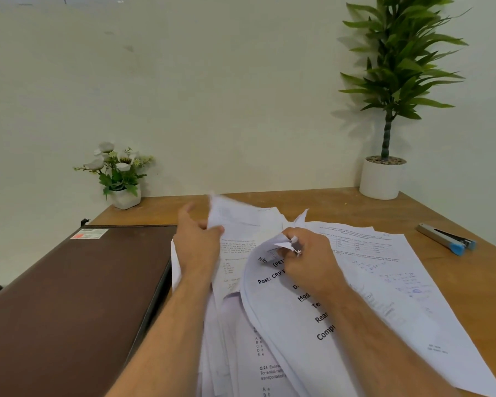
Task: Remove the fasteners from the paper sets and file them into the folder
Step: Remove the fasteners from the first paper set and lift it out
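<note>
A spread of printed white paper sets (384,282) covers the middle of the wooden desk. My left hand (196,242) pinches the edge of a lifted sheet (229,216) that stands up from the pile. My right hand (307,253) grips the crumpled top corner (284,243) of a set with bold black print (284,310), its fingers curled round that corner. Any fastener there is too small to make out. A closed dark brown folder (83,296) lies flat to the left of the papers.
A grey and blue stapler (448,239) lies at the right on the desk (441,213). A small white pot of white flowers (118,173) stands at the back left. A tall green plant in a white pot (384,173) stands at the back right, against the wall.
</note>
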